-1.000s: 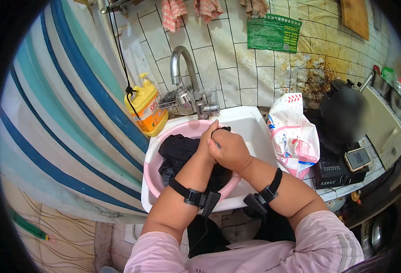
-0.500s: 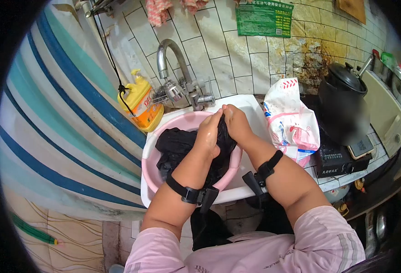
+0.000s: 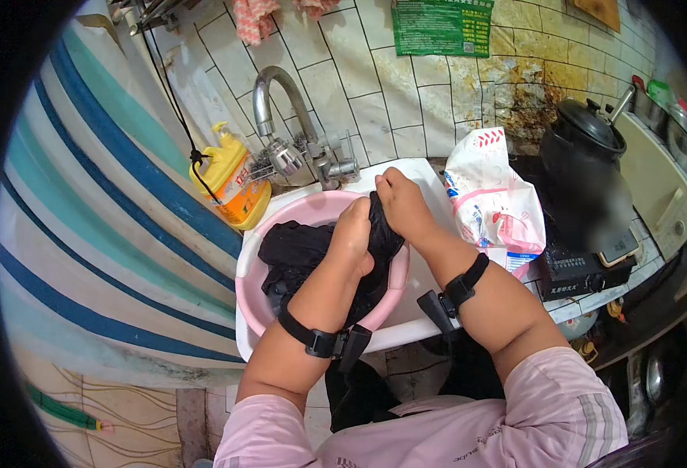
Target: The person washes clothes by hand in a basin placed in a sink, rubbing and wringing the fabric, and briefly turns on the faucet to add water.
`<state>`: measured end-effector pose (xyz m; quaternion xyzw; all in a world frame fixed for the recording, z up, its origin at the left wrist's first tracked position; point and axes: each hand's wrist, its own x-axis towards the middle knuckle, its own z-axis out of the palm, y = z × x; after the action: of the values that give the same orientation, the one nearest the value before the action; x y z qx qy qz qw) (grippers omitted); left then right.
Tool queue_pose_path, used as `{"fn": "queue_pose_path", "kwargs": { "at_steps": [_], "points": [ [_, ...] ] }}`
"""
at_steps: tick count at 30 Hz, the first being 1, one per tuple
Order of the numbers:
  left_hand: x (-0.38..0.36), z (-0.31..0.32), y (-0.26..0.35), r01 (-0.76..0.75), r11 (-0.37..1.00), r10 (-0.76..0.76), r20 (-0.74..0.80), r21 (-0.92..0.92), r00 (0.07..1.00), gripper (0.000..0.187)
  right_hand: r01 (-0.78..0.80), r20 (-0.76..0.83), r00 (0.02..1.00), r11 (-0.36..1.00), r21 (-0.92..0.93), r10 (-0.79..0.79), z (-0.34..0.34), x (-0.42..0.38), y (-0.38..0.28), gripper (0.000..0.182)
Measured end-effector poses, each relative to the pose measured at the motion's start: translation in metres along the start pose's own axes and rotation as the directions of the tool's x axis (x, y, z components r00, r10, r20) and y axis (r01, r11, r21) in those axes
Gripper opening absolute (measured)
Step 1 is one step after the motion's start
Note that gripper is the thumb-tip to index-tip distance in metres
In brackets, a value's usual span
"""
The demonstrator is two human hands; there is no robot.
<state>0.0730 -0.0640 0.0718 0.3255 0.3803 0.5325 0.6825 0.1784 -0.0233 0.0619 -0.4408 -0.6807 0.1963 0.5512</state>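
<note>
A pink basin (image 3: 247, 287) stands in the white sink (image 3: 424, 257), with wet-looking black cloth (image 3: 292, 251) bunched inside it. Over the basin's far right rim, my left hand (image 3: 351, 234) is closed on a raised fold of the cloth. Close beside it, my right hand (image 3: 399, 204) grips the same fold from the right, its fingers curled. The rest of the cloth hangs down between my hands into the basin. My fingertips are partly hidden behind the backs of my hands.
A chrome faucet (image 3: 296, 101) rises behind the basin. To its left is a yellow detergent bottle (image 3: 238, 179). Right of the sink stand a white and pink bag (image 3: 495, 203), a black pot (image 3: 581, 164) on a stove, and a phone (image 3: 618, 246). A striped curtain (image 3: 117, 234) hangs at left.
My fingers have gone from extended and pressed together to curled around the cloth. The whole view has shifted slightly.
</note>
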Motion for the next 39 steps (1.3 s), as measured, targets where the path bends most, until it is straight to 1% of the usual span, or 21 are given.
{"fn": "queue_pose_path", "kwargs": {
  "at_steps": [1,5,7,9,11,12,13,15,17,19,21,25,27,29,31,32,33,34,35,37,39],
  "points": [
    [0.001,-0.001,0.000,-0.024,1.000,0.024,0.003,-0.014,1.000,0.026,-0.046,0.028,0.999,0.999,0.019,0.045,0.000,0.001,0.005,0.027],
    [-0.007,0.003,0.009,-0.052,0.999,0.051,-0.026,-0.018,0.998,0.027,-0.025,0.057,0.998,0.997,-0.066,0.029,0.002,-0.008,0.006,0.026],
    [-0.009,0.004,0.013,-0.074,0.997,0.073,-0.138,-0.006,0.988,0.031,-0.051,0.103,0.993,0.993,-0.109,0.062,-0.001,-0.019,-0.013,0.026],
    [0.003,-0.009,0.007,-0.093,0.996,0.091,-0.131,-0.006,0.987,0.031,-0.069,0.152,0.984,0.986,-0.154,0.093,-0.004,-0.030,-0.032,0.026],
    [0.015,-0.020,-0.001,-0.116,0.993,0.114,-0.125,-0.010,0.986,0.032,0.027,0.161,0.987,0.995,-0.093,-0.012,-0.004,-0.040,-0.044,0.024],
    [0.015,-0.020,-0.005,-0.130,0.988,0.122,-0.094,-0.079,0.988,0.029,0.049,0.143,0.989,0.999,-0.009,-0.047,-0.003,-0.042,-0.046,0.024],
    [0.015,-0.019,-0.009,-0.140,0.979,0.132,-0.061,-0.149,0.989,0.026,0.054,0.148,0.988,0.998,-0.013,-0.052,-0.001,-0.039,-0.043,0.024],
    [0.009,-0.012,-0.009,-0.121,0.989,0.115,-0.076,-0.082,0.990,0.029,0.031,0.082,0.996,0.999,0.006,-0.032,0.003,-0.028,-0.025,0.023],
    [-0.002,-0.001,-0.003,-0.119,0.992,0.120,-0.022,0.039,0.993,0.034,0.011,0.023,1.000,1.000,-0.005,-0.011,0.008,-0.016,-0.003,0.024],
    [-0.013,0.009,0.004,-0.130,0.990,0.131,-0.008,0.053,0.991,0.036,-0.046,-0.027,0.999,0.999,-0.010,0.046,0.008,-0.010,0.010,0.022],
    [-0.026,0.018,0.013,-0.109,0.985,0.124,-0.113,0.131,0.986,0.033,-0.047,-0.020,0.999,0.999,0.008,0.047,0.010,-0.013,0.014,0.026],
    [0.001,-0.010,0.009,-0.179,0.982,0.186,-0.105,0.067,0.977,0.034,-0.074,0.068,0.996,0.988,0.132,0.065,0.015,-0.022,0.000,0.021],
    [0.015,-0.023,0.005,-0.300,0.938,0.323,-0.125,0.175,0.938,0.032,0.178,-0.003,0.984,0.979,0.100,-0.178,0.017,-0.033,-0.015,0.017],
    [0.011,-0.020,0.001,-0.318,0.935,0.338,-0.120,0.158,0.934,0.030,0.192,-0.023,0.981,0.976,0.101,-0.190,0.014,-0.040,-0.035,0.017],
    [0.009,-0.016,-0.004,-0.189,0.982,0.186,-0.102,-0.022,0.977,0.030,0.315,-0.078,0.947,0.947,0.060,-0.310,0.012,-0.038,-0.037,0.018],
    [0.019,-0.024,-0.010,-0.207,0.976,0.205,-0.036,-0.067,0.978,0.031,0.334,-0.076,0.941,0.940,0.076,-0.328,0.010,-0.037,-0.039,0.020],
    [0.011,-0.017,-0.005,-0.208,0.976,0.206,-0.037,-0.071,0.978,0.031,0.335,-0.073,0.941,0.939,0.074,-0.330,0.009,-0.032,-0.033,0.020],
    [-0.005,-0.003,0.004,-0.123,0.992,0.122,-0.072,0.000,0.990,0.033,0.128,-0.061,0.990,0.989,0.076,-0.123,0.007,-0.021,-0.023,0.021],
    [-0.013,0.006,0.009,-0.034,0.997,0.041,-0.109,0.071,0.993,0.035,-0.084,-0.054,0.995,0.994,0.076,0.088,0.006,-0.014,-0.013,0.021],
    [-0.014,0.008,0.008,-0.062,0.995,0.067,-0.065,0.075,0.996,0.039,-0.061,-0.097,0.993,0.996,0.057,0.067,0.007,-0.013,-0.006,0.022],
    [-0.017,0.007,0.012,-0.097,0.964,0.137,-0.153,0.248,0.979,0.039,0.007,-0.113,0.994,0.999,0.036,-0.003,0.013,-0.016,-0.003,0.022]
  ]
}}
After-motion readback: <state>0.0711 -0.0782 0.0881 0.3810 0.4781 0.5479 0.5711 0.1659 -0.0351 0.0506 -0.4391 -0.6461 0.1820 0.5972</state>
